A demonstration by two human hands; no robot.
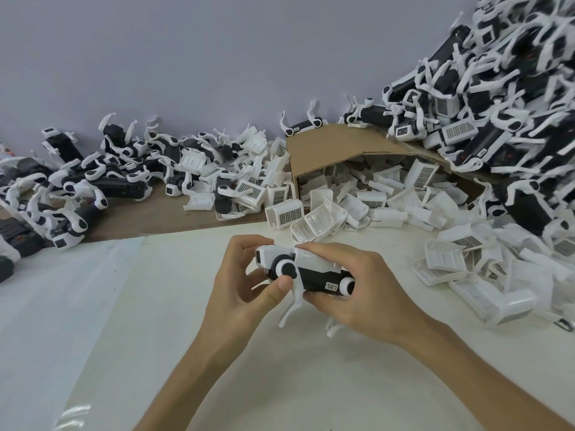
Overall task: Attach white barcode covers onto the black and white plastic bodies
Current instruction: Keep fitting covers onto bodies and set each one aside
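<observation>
Here's the black and white plastic body (317, 279), a small four-legged shell with round white joints, held just above the pale table top (155, 321) at the centre of the view, its thin white legs dangling beneath. On its back sits a white moulded plastic barcode cover (314, 259), and this looks like the seating step: the cover is on but whether it has clicked home cannot be told. The left hand (239, 284) grips the head end, thumb curled against the front round joint. The right hand (351, 281) wraps the rear, fingers curled over the cover and round the black belly. The next move, I'd judge, calls for a firm squeeze along the cover's edges while the left hand steadies the body, then a check that it sits flush. Behind, a tipped brown cardboard box (326, 147) spills loose white covers (373, 200) toward the hands. A tall heap of bodies (497, 88) rises at right, and a lower scatter of bodies (109, 178) lies along the wall at left.
</observation>
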